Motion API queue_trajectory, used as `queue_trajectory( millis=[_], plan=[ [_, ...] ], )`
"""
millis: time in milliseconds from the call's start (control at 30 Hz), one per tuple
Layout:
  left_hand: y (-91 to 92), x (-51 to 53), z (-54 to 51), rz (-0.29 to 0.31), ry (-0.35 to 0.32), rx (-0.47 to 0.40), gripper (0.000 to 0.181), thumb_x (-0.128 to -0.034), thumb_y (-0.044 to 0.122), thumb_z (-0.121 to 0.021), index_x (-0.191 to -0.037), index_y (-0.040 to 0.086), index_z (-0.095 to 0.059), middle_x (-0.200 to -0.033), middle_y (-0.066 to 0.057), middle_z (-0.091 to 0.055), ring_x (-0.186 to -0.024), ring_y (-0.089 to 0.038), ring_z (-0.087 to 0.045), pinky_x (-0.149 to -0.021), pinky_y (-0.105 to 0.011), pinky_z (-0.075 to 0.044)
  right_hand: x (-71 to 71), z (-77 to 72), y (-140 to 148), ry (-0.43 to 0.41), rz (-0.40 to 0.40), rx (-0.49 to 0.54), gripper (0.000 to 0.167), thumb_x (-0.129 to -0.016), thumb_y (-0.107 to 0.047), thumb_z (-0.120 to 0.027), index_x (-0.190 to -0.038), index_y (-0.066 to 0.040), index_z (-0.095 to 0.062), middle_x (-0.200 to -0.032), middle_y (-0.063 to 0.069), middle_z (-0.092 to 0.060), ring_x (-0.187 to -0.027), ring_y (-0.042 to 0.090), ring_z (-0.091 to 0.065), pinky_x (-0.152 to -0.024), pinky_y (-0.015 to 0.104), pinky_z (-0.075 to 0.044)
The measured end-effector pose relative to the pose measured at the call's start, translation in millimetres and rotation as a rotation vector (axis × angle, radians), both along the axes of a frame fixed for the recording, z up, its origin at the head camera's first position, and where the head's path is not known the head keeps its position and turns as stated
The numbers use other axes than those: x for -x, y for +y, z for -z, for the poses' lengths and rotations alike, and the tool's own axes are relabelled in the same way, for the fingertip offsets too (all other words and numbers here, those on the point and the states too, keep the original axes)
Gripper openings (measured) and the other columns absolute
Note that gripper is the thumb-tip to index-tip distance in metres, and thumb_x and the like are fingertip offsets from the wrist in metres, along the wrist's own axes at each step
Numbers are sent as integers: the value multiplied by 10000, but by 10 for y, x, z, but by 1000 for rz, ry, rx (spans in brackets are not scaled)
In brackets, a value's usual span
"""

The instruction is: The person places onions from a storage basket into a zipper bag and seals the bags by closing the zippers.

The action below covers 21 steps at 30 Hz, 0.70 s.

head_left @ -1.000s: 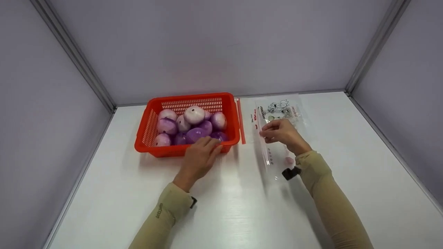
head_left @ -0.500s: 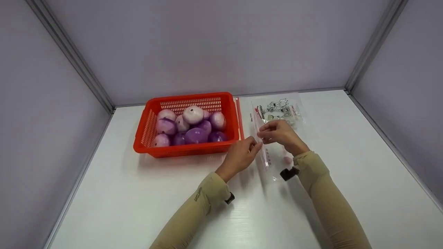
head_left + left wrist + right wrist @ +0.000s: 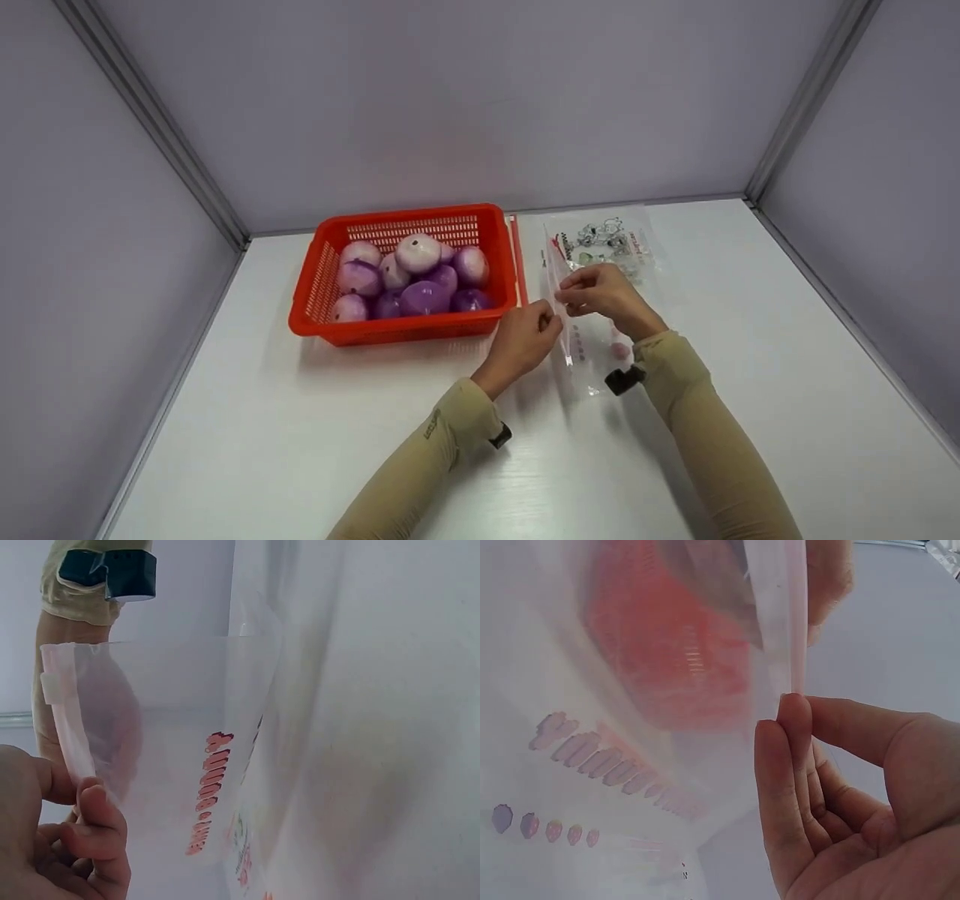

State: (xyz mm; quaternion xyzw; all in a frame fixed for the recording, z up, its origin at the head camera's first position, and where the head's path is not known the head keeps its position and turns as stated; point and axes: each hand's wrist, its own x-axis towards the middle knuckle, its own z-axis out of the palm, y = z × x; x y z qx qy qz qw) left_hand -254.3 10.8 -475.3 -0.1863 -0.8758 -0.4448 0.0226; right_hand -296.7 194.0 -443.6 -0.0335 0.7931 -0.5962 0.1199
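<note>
Looks early: purple onions (image 3: 425, 298) are sitting in the red basket (image 3: 409, 328), none showing in the clear bag (image 3: 172, 697). Can't tell if its zip is parted. Bag's edge is rising off the desk (image 3: 300, 450), right of the basket; left hand (image 3: 521, 339) and right hand (image 3: 606, 298) are pinching it, forearms angling inward.

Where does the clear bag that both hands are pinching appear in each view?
Head: the clear bag is right of centre, its raised edge between the left hand and right hand.
Left wrist: left and centre, with red lettering.
Right wrist: left and upper part.
Shared landmark: the left hand, left of the bag in head, lower left in left wrist, top right behind the bag's edge in right wrist.
</note>
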Motion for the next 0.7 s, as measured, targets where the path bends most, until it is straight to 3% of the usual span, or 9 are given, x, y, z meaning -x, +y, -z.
queue_trajectory(
  millis=[200,433,700],
  plan=[
    [-28,-7,-14,-101,-28,-57,183,-986,181,-618,-829,115,-687,-669,15,-562,-647,-128,-509,-583,-222,-434,-10,-22,71,8,7,-20,245,-925,-97,-772,-1093,63,-693,-868,19,-712,-755,124,-684,-767,291,-629],
    [-114,-14,8,-217,50,-88,255,-948,156,-604,-696,122,-620,-612,44,-489,-604,-111,-458,-549,-226,-366,-60,-93,267,25,18,-46,287,-934,-114,-771,-1115,88,-680,-894,38,-708,-769,116,-700,-804,298,-630],
    [-194,-47,32,-257,76,-77,256,-934,153,-599,-680,121,-606,-606,55,-466,-606,-117,-445,-557,-232,-345,-132,-149,538,41,65,-91,301,-948,-126,-755,-1130,97,-668,-922,46,-720,-775,95,-721,-788,277,-629]
  ],
)
